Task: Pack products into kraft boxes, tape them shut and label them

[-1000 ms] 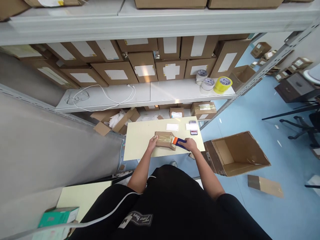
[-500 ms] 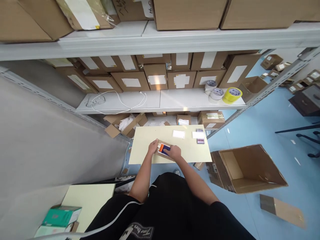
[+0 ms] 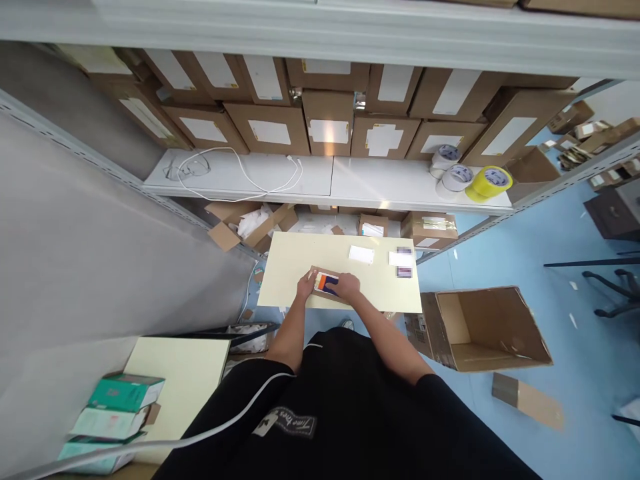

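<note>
A small flat cardboard box [image 3: 332,295] lies near the front edge of the pale yellow table [image 3: 285,263]. An orange, dark blue and white packet [image 3: 323,281] shows at its top; whether it sits inside or only on it I cannot tell. My left hand [image 3: 306,285] is closed round the box's left end. From the right, my right hand [image 3: 346,287] holds the packet, its thumb lying across the dark blue part and hiding some of it. Behind the hands lies a white card [image 3: 361,254]. Farther right, a white slip [image 3: 400,259] lies between purple pieces.
Shelves at the back carry labelled cartons [image 3: 270,130], a white cable [image 3: 235,199] and rolls of tape [image 3: 489,183]. An open carton [image 3: 500,327] stands on the floor at right. Green boxes [image 3: 125,392] lie on a second table [image 3: 175,367] at left.
The view has tipped down and shifted, so the shelves sit higher. My right hand still rests on the packet, and my left hand still holds the box's left end.
</note>
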A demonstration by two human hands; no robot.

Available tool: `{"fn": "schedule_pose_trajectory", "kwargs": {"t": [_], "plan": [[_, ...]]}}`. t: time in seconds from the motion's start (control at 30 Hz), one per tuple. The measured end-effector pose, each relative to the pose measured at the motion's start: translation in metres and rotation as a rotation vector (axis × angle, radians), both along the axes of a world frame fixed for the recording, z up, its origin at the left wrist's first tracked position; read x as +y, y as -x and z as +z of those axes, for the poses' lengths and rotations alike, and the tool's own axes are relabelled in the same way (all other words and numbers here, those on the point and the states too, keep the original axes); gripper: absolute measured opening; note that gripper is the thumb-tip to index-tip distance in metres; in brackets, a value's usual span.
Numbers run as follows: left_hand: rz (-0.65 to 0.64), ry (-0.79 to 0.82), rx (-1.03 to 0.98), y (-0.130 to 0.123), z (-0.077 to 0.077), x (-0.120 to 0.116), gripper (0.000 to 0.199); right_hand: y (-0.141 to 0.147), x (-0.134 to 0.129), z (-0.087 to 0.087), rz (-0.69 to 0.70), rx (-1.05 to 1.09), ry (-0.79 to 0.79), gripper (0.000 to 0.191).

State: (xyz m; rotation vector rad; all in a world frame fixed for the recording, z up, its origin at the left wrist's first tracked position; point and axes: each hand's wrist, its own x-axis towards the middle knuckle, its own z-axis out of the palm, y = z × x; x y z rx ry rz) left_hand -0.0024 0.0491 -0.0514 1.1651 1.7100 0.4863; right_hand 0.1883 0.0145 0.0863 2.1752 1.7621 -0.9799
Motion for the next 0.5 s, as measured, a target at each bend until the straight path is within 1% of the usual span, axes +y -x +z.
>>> {"fn": "schedule_pose_trajectory", "kwargs": {"t": [0.1, 0.17, 0.23, 0.3, 0.33, 0.4, 0.5], "plan": [[-0.016, -0.008, 0.018, 0.001, -0.003, -0.001, 0.064, -0.041, -0.015, 0.000, -0.039, -0.005, 0.027, 0.060], [-0.022, -0.017, 0.042, 0.002, -0.004, -0.002, 0.065, -0.079, -0.031, -0.001, -0.068, -0.052, 0.035, 0.059], [-0.022, -0.017, 0.059, 0.002, -0.004, -0.003, 0.066, -0.117, -0.050, -0.004, -0.117, -0.050, 0.074, 0.057], [-0.028, -0.016, 0.072, 0.001, -0.004, -0.003, 0.067, -0.146, -0.068, -0.007, -0.155, -0.108, 0.070, 0.054], [-0.031, -0.023, 0.081, 0.001, -0.004, -0.002, 0.066, -0.154, -0.076, -0.009, -0.165, -0.107, 0.076, 0.054], [-0.025, -0.044, 0.097, 0.001, -0.003, -0.001, 0.065, -0.158, -0.085, -0.012, -0.185, -0.117, 0.063, 0.052], [-0.007, -0.059, 0.088, 0.008, -0.001, 0.003, 0.062, -0.140, -0.086, -0.017, -0.230, -0.093, 0.047, 0.052]]}}
